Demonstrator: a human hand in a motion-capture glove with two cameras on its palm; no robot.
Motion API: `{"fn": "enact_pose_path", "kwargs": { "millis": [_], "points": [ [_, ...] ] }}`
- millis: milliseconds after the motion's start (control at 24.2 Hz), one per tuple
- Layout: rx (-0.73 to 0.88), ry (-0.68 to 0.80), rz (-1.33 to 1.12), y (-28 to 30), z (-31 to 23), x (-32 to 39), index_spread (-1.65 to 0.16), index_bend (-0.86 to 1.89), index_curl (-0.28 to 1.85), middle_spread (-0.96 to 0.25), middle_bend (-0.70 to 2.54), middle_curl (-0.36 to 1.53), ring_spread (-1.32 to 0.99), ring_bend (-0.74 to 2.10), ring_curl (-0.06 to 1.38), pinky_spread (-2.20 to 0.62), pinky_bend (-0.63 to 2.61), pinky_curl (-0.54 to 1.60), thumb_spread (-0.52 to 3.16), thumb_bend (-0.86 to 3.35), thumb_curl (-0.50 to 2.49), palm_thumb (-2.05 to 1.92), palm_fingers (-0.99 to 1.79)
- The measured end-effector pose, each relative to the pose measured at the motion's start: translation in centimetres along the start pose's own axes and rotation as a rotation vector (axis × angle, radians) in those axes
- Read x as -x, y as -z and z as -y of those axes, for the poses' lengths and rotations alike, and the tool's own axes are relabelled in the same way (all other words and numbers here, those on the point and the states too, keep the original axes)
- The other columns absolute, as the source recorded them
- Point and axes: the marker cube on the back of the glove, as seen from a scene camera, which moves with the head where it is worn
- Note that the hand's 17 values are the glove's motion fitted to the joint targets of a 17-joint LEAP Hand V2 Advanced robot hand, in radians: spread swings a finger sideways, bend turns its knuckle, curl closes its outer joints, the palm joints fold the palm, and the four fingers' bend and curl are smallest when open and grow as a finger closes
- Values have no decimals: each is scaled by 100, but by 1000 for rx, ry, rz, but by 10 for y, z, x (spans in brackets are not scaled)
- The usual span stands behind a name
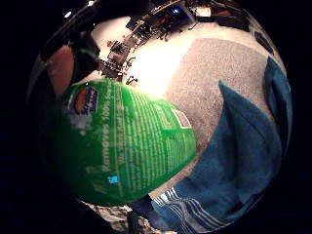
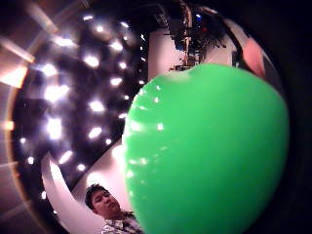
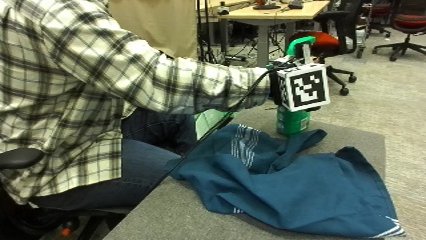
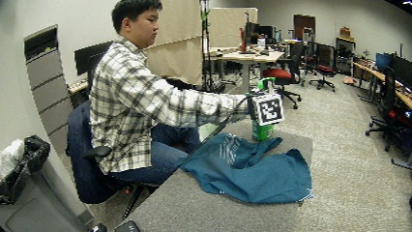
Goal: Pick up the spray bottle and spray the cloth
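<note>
A green spray bottle [image 3: 291, 122] stands upright at the far end of the grey table [image 3: 200, 220], its base beside the edge of a rumpled blue cloth [image 3: 299, 185]. My gloved right hand [image 3: 273, 90] grips the bottle's neck just below the green trigger head [image 3: 301, 44]; most of the hand is hidden. The bottle's labelled body [image 1: 126, 141] fills much of the little finger side palm view, with the cloth [image 1: 243, 161] beside it on the table. In the thumb side palm view the bottle [image 2: 209, 156] is close to the palm. Whether its base touches the table I cannot tell.
The cloth [image 4: 257, 169] covers the middle and right side of the table [image 4: 193, 203]. The table's far edge lies just behind the bottle. Beyond it are a red office chair [image 3: 326, 42] and a desk [image 3: 266, 12]. The person's leg [image 3: 133, 160] is at the table's left edge.
</note>
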Motion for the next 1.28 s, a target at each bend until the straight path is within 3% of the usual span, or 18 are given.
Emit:
{"fn": "enact_pose_path", "kwargs": {
  "millis": [289, 496, 785, 992, 1281],
  "points": [
    [8, 3, -43, 8, -13, -1, -34, 10, 50, -11, 22, 42, -6, 33, 45, 12, 28, 38, 68, -7, 71, 89, 23],
    [-9, -41, -191, 22, -36, 0, -38, 11, 41, -10, 16, 38, -2, 28, 38, 16, 30, 34, 77, -6, 67, 80, 12],
    [52, -141, -765, 82, -108, 8, -39, 16, 37, -10, 17, 35, 4, 28, 35, 20, 29, 31, 89, -6, 61, 68, 11],
    [91, -175, -1011, 152, -240, 24, -40, 18, 36, -10, 15, 33, 7, 28, 34, 22, 31, 31, 95, -5, 58, 59, 9],
    [-256, -406, -1185, 173, -492, 30, -39, 21, 37, -9, 18, 32, 10, 25, 32, 23, 29, 30, 103, -1, 57, 61, 14]
  ]
}}
